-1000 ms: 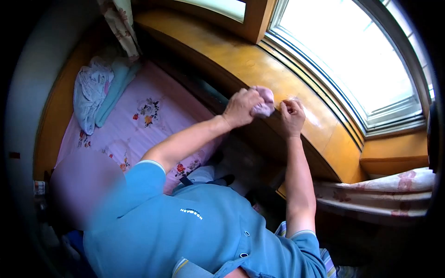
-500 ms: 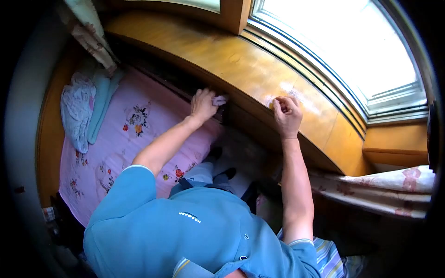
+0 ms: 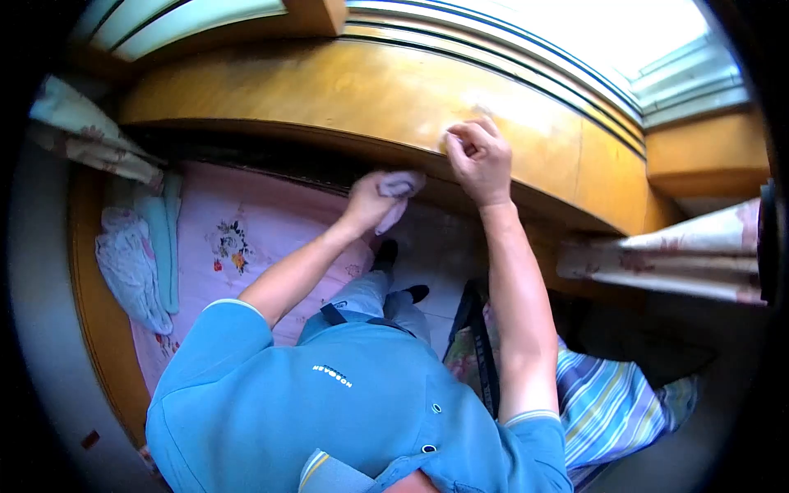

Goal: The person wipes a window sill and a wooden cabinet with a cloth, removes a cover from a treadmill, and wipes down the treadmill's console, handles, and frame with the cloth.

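Note:
My left hand (image 3: 370, 202) is closed around a pale purple cloth (image 3: 400, 184), in front of the edge of a wooden windowsill (image 3: 362, 99). Part of the cloth hangs down below the fingers. Over the sill's front edge, my right hand (image 3: 481, 160) has its fingers curled together in a pinch. Whatever those fingers may hold is hidden or too small to tell. A whitish patch shows on the sill's surface close to the right hand.
A bed with a pink flowered sheet (image 3: 271, 222) lies to the left, with folded bedding (image 3: 136, 267) on it. Curtains (image 3: 690, 255) hang at both sides. A sliding window track (image 3: 509, 70) runs behind the sill. Striped fabric (image 3: 608, 403) lies at the lower right.
The view has turned and shifted. The cloth in my left hand shows more, hanging loosely below the fingers. My right hand stays curled at the sill.

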Tool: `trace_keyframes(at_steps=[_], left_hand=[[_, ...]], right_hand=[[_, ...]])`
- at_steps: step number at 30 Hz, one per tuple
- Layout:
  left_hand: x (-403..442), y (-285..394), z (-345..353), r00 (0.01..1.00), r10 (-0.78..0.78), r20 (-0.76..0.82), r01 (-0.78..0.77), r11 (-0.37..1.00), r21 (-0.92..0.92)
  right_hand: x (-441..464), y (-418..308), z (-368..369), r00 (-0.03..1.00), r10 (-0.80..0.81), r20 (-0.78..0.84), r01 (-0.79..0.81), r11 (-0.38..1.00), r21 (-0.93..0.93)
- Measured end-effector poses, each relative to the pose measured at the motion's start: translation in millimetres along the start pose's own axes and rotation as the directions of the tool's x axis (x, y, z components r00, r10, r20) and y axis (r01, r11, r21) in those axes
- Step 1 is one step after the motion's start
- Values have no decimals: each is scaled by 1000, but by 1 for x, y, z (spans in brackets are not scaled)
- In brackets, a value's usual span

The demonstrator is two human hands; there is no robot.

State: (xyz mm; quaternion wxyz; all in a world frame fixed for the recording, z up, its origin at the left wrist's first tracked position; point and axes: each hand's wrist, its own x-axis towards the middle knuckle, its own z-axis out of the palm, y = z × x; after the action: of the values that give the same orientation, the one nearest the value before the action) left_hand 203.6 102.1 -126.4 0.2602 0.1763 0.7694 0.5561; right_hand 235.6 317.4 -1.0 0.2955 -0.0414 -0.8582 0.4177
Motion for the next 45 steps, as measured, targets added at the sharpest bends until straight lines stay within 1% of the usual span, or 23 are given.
trace_keyframes(at_steps=[2, 5, 6, 8, 10, 12, 18, 20, 22, 25, 26, 27, 28, 30, 32, 33, 35, 38, 39, 41, 42, 44, 45], left_hand=[[1, 25, -9, 997, 2, 74, 23, 938, -345], [-3, 41, -1, 978, -190, 87, 205, 780, -591], [-5, 36, 2, 968, -183, 170, 249, 766, -592], [-17, 51, 18, 935, -229, 270, 351, 695, -628], [-32, 48, 33, 839, -227, 495, 525, 577, -626], [-58, 52, 58, 853, -230, 469, 512, 544, -664], [-75, 54, 72, 760, -309, 571, 594, 687, -418], [-68, 49, 74, 752, -210, 625, 466, 840, -278], [-49, 44, 74, 766, -183, 616, 395, 891, -226], [-18, 56, 73, 802, -60, 594, 70, 998, 5], [-5, 48, 67, 813, -70, 578, 29, 996, 80], [3, 47, 64, 823, -72, 564, -40, 982, 184], [10, 50, 60, 832, -68, 550, -113, 951, 288], [29, 40, 50, 828, 49, 559, -363, 806, 468], [44, 31, 46, 796, 151, 587, -533, 634, 560], [50, 27, 46, 792, 152, 592, -537, 633, 557], [56, 19, 47, 585, 444, 678, -806, 412, 426], [61, 1, 37, 562, 434, 704, -815, 433, 385], [59, -2, 30, 550, 450, 703, -823, 437, 364], [51, -3, 10, 714, 352, 605, -676, 573, 463], [43, -3, 2, 703, 367, 609, -685, 581, 440], [23, -1, -13, 812, 292, 505, -555, 654, 514], [17, -14, -22, 738, 487, 467, -667, 631, 396]], right_hand=[[-6, 1, -2, 999, -22, -30, 24, 998, 63], [-51, -23, 3, 994, -86, -74, 89, 995, 40], [-76, -28, 9, 994, -99, -46, 101, 994, 39], [-130, -40, 26, 993, 115, 14, -114, 992, -53], [-180, -39, 41, 949, 316, 6, -316, 947, 58], [-200, -39, 34, 916, 402, -22, -399, 914, 74], [-230, 3, 6, 816, 553, -171, -491, 818, 300], [-233, 17, 4, 813, 533, -237, -451, 831, 325], [-234, 41, 2, 796, 489, -358, -396, 867, 303], [-231, 100, -21, 607, 419, -675, -346, 904, 250], [-220, 109, -38, 538, 418, -732, -388, 894, 225], [-217, 128, -51, 488, 485, -725, -384, 866, 321], [-210, 137, -58, 428, 491, -759, -371, 861, 347], [-198, 165, -53, 456, 423, -783, -386, 887, 254], [-185, 176, -30, 381, 419, -824, -224, 907, 357], [-187, 174, -16, 429, 353, -831, -487, 866, 117], [-184, 167, 51, 424, 298, -855, -395, 911, 121], [-178, 127, 138, 594, 252, -764, -360, 933, 28], [-179, 113, 161, 625, 326, -710, -331, 934, 137], [-172, 89, 179, 605, 461, -649, -238, 883, 405], [-170, 79, 183, 607, 506, -612, -208, 845, 492], [-171, 58, 184, 653, 462, -601, -269, 882, 386], [-168, 47, 186, 694, 437, -572, -322, 899, 296]])
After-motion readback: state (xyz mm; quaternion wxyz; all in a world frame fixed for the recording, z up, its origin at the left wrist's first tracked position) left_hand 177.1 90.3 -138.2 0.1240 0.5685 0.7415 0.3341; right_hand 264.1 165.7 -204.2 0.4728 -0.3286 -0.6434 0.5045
